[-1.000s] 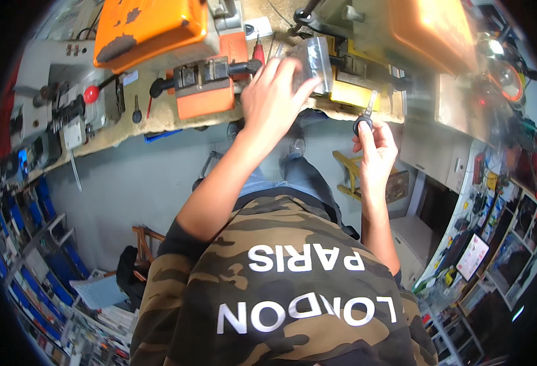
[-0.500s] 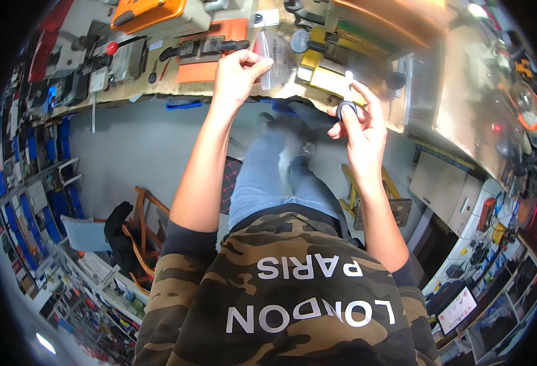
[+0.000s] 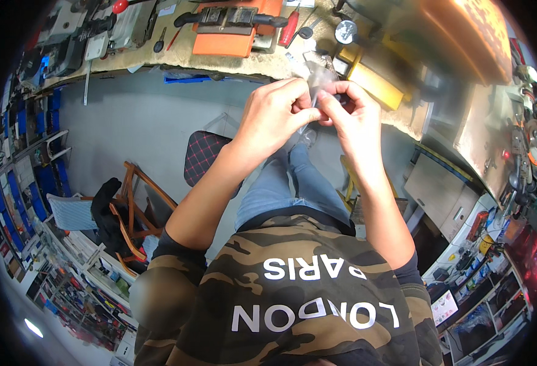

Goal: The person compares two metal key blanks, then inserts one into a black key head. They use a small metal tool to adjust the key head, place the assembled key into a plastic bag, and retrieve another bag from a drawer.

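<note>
Both my hands meet in front of the workbench edge, around a small clear plastic bag. My left hand is closed, its thumb and fingers pinching the bag from the left. From the right, my right hand pinches it too, thumb and index finger close to the left thumb. A dark object shows partly between the right fingers; its kind is hidden. The bag's upper part sticks up beyond the fingertips and looks blurred.
On the bench lie an orange-based key-cutting machine, a red-handled screwdriver, a black-headed key and a yellow machine. A checked stool and a wooden chair stand on the left.
My hands have come together: the left moved right with the bag, the right moved in to it. The dark round-ended object in my right hand is now mostly hidden. My view has shifted.
</note>
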Tool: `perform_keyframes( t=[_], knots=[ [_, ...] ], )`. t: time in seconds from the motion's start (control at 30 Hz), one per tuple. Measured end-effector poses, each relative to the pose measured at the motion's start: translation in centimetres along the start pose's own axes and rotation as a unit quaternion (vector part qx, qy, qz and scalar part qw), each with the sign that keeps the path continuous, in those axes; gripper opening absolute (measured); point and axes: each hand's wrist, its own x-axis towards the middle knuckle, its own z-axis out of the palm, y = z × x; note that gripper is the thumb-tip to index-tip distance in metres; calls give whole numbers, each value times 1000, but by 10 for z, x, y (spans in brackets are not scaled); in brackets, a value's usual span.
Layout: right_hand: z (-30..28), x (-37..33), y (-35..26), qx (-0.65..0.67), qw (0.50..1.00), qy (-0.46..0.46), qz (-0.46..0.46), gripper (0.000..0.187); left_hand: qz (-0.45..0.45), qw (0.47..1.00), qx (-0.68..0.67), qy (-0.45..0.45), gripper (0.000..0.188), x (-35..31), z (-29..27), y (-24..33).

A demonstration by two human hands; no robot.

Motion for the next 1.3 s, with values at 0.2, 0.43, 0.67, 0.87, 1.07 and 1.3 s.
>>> perform_keyframes(
  t=[0.2,0.43,0.67,0.87,1.07,1.3],
  knots=[
    [10,-13,-5,-314,935,70,-148,10,-78,982,136,101,25,-15,-20,-17],
    [18,-19,-15,-269,957,35,-100,8,-27,966,-252,57,33,-43,-31,-49],
    [-8,-38,-21,-85,996,-7,-16,11,-408,607,-682,31,49,-57,17,-66],
    [-42,-54,-14,-38,995,77,40,10,-269,794,-545,11,17,-48,11,-59],
    [-57,-57,0,12,985,149,82,16,-277,766,-579,-41,19,-35,5,-50],
    [-63,-60,4,20,981,192,35,13,-277,821,-493,-76,19,-21,13,-43]
  ],
)
